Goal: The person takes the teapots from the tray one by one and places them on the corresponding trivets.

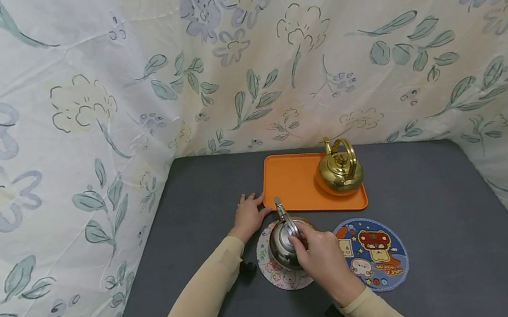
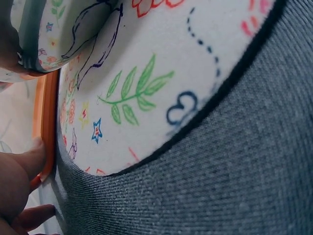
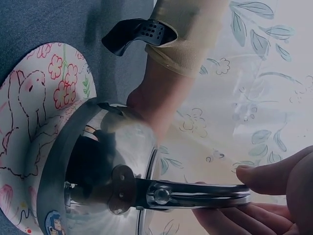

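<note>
A silver kettle (image 1: pixel 281 243) stands on a round white mat (image 1: pixel 272 274) with drawings, near the front of the grey table (image 1: pixel 443 217). My right hand (image 1: pixel 316 256) reaches over it from the right and grips its upright metal handle (image 3: pixel 195 196), thumb (image 3: pixel 274 174) on one side and fingers on the other. My left hand (image 1: pixel 248 215) lies flat on the table left of the kettle. Its fingertips (image 2: pixel 29 156) touch the left edge of an orange tray (image 1: pixel 293 183). The mat (image 2: pixel 161 73) fills the left wrist view.
A gold kettle (image 1: pixel 339 170) stands on the tray's right end. A round blue cartoon mat (image 1: pixel 379 255) lies right of the white one. Flowered cloth (image 1: pixel 76 109) hangs close around the table's back and sides.
</note>
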Tool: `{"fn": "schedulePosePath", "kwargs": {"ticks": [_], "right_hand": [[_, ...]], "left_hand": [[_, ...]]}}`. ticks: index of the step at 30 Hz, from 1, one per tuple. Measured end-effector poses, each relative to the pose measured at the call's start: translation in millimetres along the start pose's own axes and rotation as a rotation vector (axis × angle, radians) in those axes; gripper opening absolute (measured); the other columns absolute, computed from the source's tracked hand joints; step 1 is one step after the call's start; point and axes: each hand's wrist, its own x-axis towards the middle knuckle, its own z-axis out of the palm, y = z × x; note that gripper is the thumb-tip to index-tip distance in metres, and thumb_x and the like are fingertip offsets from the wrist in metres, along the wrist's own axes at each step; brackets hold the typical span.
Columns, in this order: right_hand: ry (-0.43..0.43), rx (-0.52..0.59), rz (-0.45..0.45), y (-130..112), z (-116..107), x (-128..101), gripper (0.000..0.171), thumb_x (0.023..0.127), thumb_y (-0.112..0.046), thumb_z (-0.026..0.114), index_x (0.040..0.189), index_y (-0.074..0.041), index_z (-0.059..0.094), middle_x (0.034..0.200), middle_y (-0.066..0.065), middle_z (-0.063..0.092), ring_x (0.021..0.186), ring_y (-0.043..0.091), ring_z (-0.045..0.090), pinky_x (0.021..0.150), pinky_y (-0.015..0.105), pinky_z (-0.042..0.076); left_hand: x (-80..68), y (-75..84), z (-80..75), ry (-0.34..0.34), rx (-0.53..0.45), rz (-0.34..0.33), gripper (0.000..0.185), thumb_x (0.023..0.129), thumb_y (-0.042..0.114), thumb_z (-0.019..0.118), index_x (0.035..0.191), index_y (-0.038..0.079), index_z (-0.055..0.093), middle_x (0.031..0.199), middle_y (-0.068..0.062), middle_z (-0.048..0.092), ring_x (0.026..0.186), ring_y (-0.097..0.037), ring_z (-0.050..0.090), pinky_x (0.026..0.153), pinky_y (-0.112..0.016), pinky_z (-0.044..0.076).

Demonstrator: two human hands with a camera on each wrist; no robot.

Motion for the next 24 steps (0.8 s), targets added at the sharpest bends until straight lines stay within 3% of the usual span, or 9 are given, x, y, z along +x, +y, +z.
{"fn": "schedulePosePath", "kwargs": {"ticks": [6,11,17,22,24], "right_hand": [[-0.018,0.037,0.011,0.0,-2.4,1.2,0.021,0.089,-0.014,0.079,0.103,0.0,0.074,0.08,0.008,0.077,0.062,0.017,0.072,0.054,0.027,0.057],[0.008,0.04,0.006,6.8,-10.9,7.9,0.029,0.092,-0.022,0.076,0.108,0.002,0.074,0.092,0.016,0.078,0.072,0.025,0.076,0.061,0.038,0.061],[0.069,-0.038,-0.014,20.6,-33.4,31.0,0.039,0.093,-0.023,0.076,0.117,0.007,0.07,0.1,0.022,0.075,0.062,0.03,0.07,0.054,0.043,0.057],[0.098,-0.06,0.004,30.2,-49.8,52.2,0.048,0.093,-0.026,0.076,0.126,0.008,0.067,0.116,0.025,0.072,0.081,0.037,0.074,0.068,0.05,0.06],[0.108,-0.07,0.01,34.1,-55.9,59.9,0.048,0.094,-0.026,0.075,0.127,0.007,0.066,0.118,0.026,0.071,0.073,0.038,0.072,0.07,0.052,0.06]], "left_hand": [[-0.9,1.5,-0.4,0.005,-0.011,-0.008,0.061,0.095,0.041,0.068,0.15,0.019,0.051,0.156,-0.017,0.044,0.151,-0.043,0.025,0.118,-0.061,0.029],[0.2,3.4,0.8,0.007,-0.012,0.006,0.061,0.095,0.041,0.068,0.15,0.018,0.052,0.156,-0.017,0.044,0.151,-0.044,0.025,0.117,-0.061,0.029],[-1.6,1.7,1.2,-0.005,-0.027,-0.003,0.062,0.096,0.041,0.067,0.151,0.019,0.05,0.157,-0.016,0.043,0.152,-0.043,0.024,0.117,-0.061,0.03],[-4.1,-1.0,0.1,-0.005,-0.013,-0.002,0.062,0.096,0.041,0.068,0.151,0.019,0.05,0.157,-0.017,0.044,0.151,-0.044,0.024,0.116,-0.062,0.031],[-3.8,-0.6,0.1,-0.01,-0.009,0.006,0.064,0.096,0.042,0.067,0.152,0.019,0.048,0.157,-0.017,0.043,0.151,-0.044,0.024,0.116,-0.062,0.031]]}}
